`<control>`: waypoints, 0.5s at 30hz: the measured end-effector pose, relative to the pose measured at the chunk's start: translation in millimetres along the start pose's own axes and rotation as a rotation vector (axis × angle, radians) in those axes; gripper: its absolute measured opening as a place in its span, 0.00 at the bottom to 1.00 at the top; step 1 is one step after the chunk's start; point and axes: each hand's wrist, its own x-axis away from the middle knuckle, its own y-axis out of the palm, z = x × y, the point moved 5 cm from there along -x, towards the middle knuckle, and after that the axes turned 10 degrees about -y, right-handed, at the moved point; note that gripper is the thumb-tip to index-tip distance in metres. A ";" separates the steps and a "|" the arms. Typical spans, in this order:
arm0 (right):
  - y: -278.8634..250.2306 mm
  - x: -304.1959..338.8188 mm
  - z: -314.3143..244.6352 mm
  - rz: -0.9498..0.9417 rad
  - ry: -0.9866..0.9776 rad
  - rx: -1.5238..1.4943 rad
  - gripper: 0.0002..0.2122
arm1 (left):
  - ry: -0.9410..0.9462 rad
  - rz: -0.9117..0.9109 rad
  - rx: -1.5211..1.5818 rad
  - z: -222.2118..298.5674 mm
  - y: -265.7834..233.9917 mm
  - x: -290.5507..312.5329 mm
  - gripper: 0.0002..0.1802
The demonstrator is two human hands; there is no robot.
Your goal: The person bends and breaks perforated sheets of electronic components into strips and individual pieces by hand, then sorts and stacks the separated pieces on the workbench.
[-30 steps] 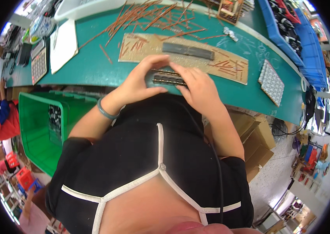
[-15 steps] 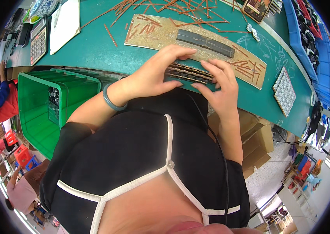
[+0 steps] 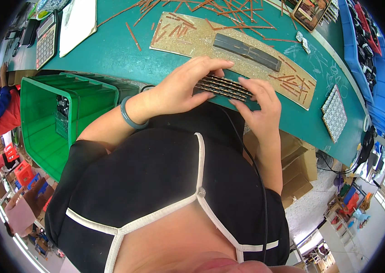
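Both hands, left hand (image 3: pixel 181 88) & right hand (image 3: pixel 260 107), fingers closed round a stack of dark strips (image 3: pixel 222 88) at tabletop (image 3: pixel 110 52) edge (over lap); loose grip could spill them

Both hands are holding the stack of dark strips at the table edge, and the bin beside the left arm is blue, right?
Not quite: the bin is green, as the head view shows. The rest holds: the left hand and right hand hold the stack of dark strips at the table edge.

Single head-worn fisheye view, looking steeply down, close over the chest; teal workbench (image 3: pixel 110 50) curving across the top
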 end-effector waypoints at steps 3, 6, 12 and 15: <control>-2.6 -2.4 -1.0 0.004 0.165 -0.062 0.23 | 0.034 0.055 -0.002 3.7 1.4 -2.0 0.40; -0.2 -5.0 -0.6 -0.036 0.101 -0.114 0.24 | 0.041 0.069 -0.056 7.2 9.4 -5.1 0.42; -0.4 1.6 7.7 0.018 0.154 -0.169 0.26 | -0.021 0.057 0.055 5.1 -1.7 -2.9 0.44; -0.3 0.1 7.3 0.022 0.158 -0.180 0.27 | -0.081 0.048 0.109 -7.6 -10.8 3.0 0.46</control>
